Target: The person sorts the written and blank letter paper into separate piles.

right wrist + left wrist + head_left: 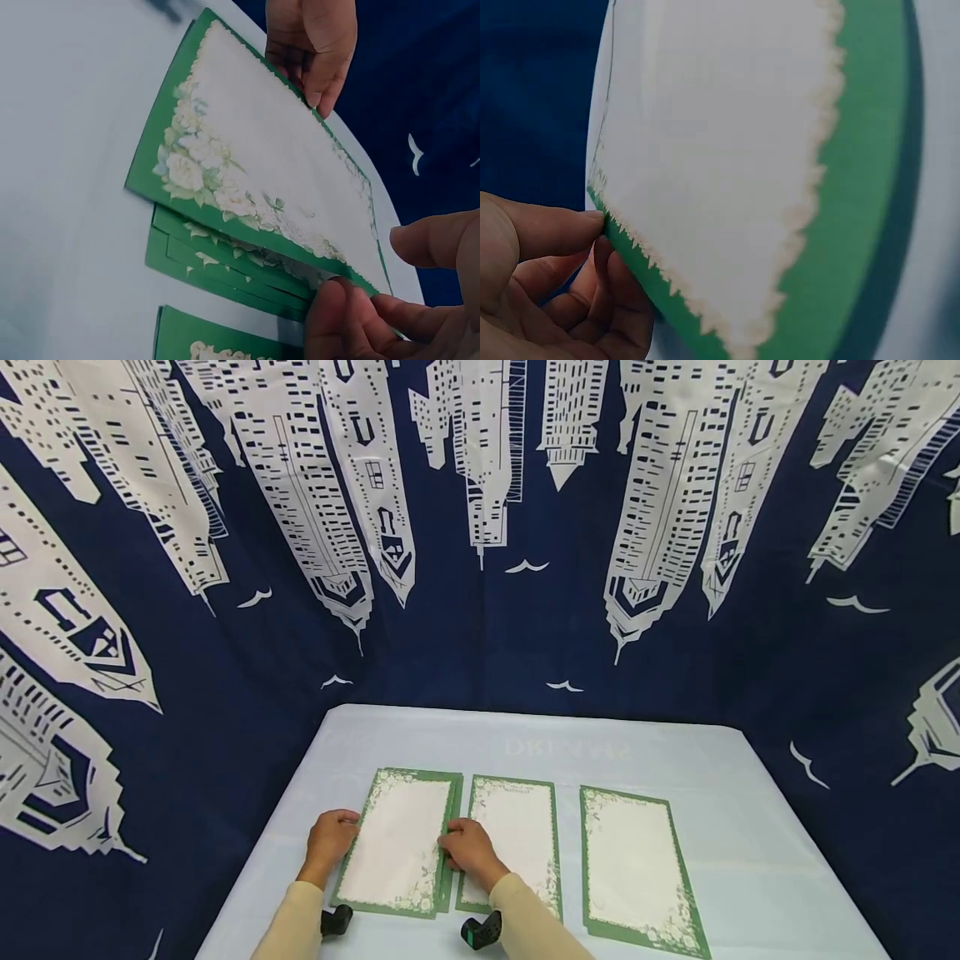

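A white sheet of paper (401, 839) with a green, floral border lies over other green-edged sheets (225, 262) on the left of the table. My left hand (330, 839) pinches its left edge, thumb on top and fingers bent beneath in the left wrist view. At the opposite edge is my right hand (471, 847). Its fingers curl against the sheet's edge in the right wrist view, while the thumb stands apart from them. The top sheet sits askew over those below. Part of its right edge is hidden by my fingers.
A middle sheet (517, 835) lies close beside, partly under my right forearm. Farther right is another pile of green-bordered sheets (637, 860). A pale cloth covers the table (420, 735); dark blue curtains (480, 635) with white buildings hang behind. Black devices (482, 931) sit at both wrists.
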A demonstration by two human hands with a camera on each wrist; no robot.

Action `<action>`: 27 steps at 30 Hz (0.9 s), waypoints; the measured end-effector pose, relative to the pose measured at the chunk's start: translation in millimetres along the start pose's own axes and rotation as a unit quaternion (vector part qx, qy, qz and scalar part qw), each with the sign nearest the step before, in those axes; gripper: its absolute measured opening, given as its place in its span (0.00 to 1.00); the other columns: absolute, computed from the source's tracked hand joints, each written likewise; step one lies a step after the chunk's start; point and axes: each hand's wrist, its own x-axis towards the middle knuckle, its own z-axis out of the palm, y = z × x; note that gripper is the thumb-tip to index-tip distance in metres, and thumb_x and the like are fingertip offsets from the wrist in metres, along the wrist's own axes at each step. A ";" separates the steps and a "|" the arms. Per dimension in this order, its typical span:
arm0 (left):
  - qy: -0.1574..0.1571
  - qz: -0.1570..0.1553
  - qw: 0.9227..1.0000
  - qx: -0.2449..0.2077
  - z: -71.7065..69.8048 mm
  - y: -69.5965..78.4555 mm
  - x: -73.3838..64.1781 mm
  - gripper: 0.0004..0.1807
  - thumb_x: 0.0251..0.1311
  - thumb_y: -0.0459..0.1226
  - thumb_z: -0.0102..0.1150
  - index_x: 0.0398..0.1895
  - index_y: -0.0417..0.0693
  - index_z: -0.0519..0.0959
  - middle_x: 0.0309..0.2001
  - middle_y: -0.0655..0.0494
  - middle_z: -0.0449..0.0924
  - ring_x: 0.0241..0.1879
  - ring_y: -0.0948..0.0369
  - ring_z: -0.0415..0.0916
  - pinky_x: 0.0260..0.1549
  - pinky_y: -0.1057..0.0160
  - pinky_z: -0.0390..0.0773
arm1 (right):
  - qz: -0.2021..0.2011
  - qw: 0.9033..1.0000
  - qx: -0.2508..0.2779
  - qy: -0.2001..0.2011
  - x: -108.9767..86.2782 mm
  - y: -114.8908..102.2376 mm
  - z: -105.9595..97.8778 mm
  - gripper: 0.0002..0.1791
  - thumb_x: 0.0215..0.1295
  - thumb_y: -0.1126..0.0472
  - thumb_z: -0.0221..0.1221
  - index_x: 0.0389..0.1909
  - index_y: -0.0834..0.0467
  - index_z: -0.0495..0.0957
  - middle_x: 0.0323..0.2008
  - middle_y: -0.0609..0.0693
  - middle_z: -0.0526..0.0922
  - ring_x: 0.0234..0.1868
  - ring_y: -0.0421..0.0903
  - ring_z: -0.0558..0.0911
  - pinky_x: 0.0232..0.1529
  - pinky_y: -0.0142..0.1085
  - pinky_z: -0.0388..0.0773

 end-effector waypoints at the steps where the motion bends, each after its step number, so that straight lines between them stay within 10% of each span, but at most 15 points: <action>1: 0.002 0.000 1.000 0.004 0.3 -0.1 -0.1 0.13 0.62 0.29 0.59 0.47 0.30 0.84 0.43 0.37 0.85 0.41 0.44 0.81 0.38 0.50 0.79 | 0.000 1.000 -0.007 0.000 0.2 1.0 0.4 0.26 0.69 0.64 0.59 0.64 0.73 0.70 0.36 0.52 0.81 0.31 0.45 0.81 0.33 0.39 0.81; 14: 0.054 0.010 0.998 -0.012 17.6 7.3 -8.2 0.15 0.65 0.29 0.57 0.50 0.27 0.80 0.39 0.35 0.85 0.34 0.46 0.83 0.32 0.50 0.80 | -0.071 0.994 -0.080 0.017 -8.8 9.5 -13.4 0.18 0.69 0.67 0.58 0.57 0.71 0.77 0.35 0.50 0.79 0.27 0.43 0.78 0.30 0.39 0.76; 27: -0.090 0.098 0.989 -0.056 91.4 71.6 -42.1 0.17 0.69 0.34 0.60 0.57 0.33 0.79 0.43 0.44 0.85 0.41 0.50 0.83 0.38 0.50 0.81 | -0.087 0.973 -0.169 0.131 -38.5 19.4 -85.2 0.16 0.69 0.63 0.61 0.53 0.69 0.79 0.42 0.56 0.84 0.44 0.57 0.84 0.41 0.49 0.81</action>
